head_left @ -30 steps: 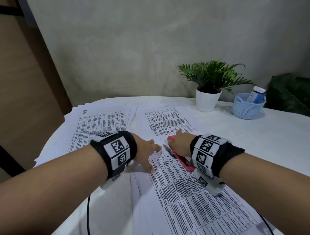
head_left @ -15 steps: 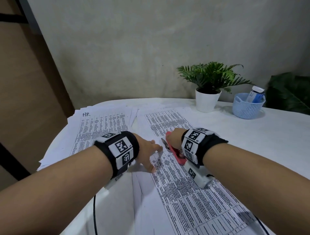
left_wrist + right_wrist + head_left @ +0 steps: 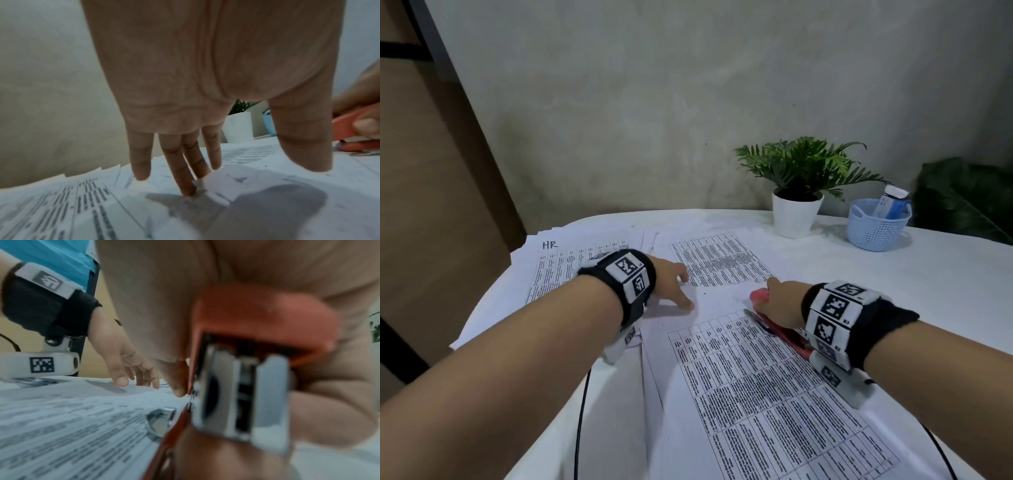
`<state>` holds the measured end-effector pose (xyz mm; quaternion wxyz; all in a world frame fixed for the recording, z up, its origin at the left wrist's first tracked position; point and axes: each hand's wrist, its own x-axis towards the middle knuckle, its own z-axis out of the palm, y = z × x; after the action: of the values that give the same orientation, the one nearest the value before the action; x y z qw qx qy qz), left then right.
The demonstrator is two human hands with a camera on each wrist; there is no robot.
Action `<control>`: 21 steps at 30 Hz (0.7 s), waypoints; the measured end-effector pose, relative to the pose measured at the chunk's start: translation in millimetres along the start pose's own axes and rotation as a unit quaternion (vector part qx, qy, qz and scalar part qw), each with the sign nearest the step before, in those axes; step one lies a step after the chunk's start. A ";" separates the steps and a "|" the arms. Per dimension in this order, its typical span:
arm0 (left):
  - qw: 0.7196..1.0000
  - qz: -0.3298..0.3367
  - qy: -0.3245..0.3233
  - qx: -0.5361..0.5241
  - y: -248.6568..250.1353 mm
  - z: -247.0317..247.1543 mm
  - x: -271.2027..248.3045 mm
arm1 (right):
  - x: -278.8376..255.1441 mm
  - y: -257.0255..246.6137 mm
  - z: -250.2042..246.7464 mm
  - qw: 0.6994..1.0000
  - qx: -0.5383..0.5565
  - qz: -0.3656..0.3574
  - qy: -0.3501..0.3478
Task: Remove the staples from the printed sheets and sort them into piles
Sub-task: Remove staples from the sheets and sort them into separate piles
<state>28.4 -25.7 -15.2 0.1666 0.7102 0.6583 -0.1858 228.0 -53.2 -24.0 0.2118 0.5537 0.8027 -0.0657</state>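
Observation:
Printed sheets [image 3: 756,383] covered in small tables lie on the white table in front of me. My right hand [image 3: 779,305] grips a red stapler [image 3: 787,334] that lies low over the top right corner of the near sheet; in the right wrist view the stapler [image 3: 246,353] fills the frame, its metal end toward the camera. My left hand [image 3: 671,284] is spread, fingertips [image 3: 188,190] pressing on the paper at the sheet's top left corner. A pile marked "HR" [image 3: 571,263] lies to the left, another printed pile [image 3: 719,257] behind the hands.
A potted green plant [image 3: 796,212] in a white pot and a light blue basket [image 3: 876,226] holding a bottle stand at the back right. A wooden panel [image 3: 431,205] borders the table on the left. Black cables [image 3: 582,411] trail off the near edge.
My right hand has moved the stapler to the right, away from the left hand. The left hand has stayed pressing on the paper.

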 end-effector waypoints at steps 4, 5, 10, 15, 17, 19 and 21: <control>0.999 0.012 -0.021 -0.048 1.2 -2.5 2.2 | -1.9 0.4 1.9 0.999 0.025 0.021 0.002; 0.998 0.016 -0.022 -0.061 0.0 -3.9 -1.4 | -1.2 0.7 2.0 0.999 0.025 0.019 0.005; 0.994 0.012 -0.022 -0.102 -17.3 0.2 -42.6 | -3.1 -2.0 1.6 0.999 0.029 0.028 0.010; 0.958 0.150 -0.143 -0.198 -17.5 43.5 -85.4 | -12.4 -6.4 -0.5 0.998 0.045 0.043 0.022; 0.966 0.156 -0.095 -0.184 -8.7 62.4 -95.5 | -17.8 -6.8 0.4 0.997 0.055 0.042 0.031; 0.972 0.147 -0.041 -0.179 0.9 75.4 -99.2 | -18.8 -6.1 3.5 0.996 0.062 0.045 0.052; 0.975 0.122 0.005 -0.186 5.9 79.7 -100.5 | -21.1 -6.9 4.4 0.993 0.079 0.055 0.065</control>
<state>24.2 -152.2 -36.5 0.3139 0.7425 0.5907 -0.0352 229.1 -75.5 -20.1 0.1177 0.6154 0.7752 -0.0811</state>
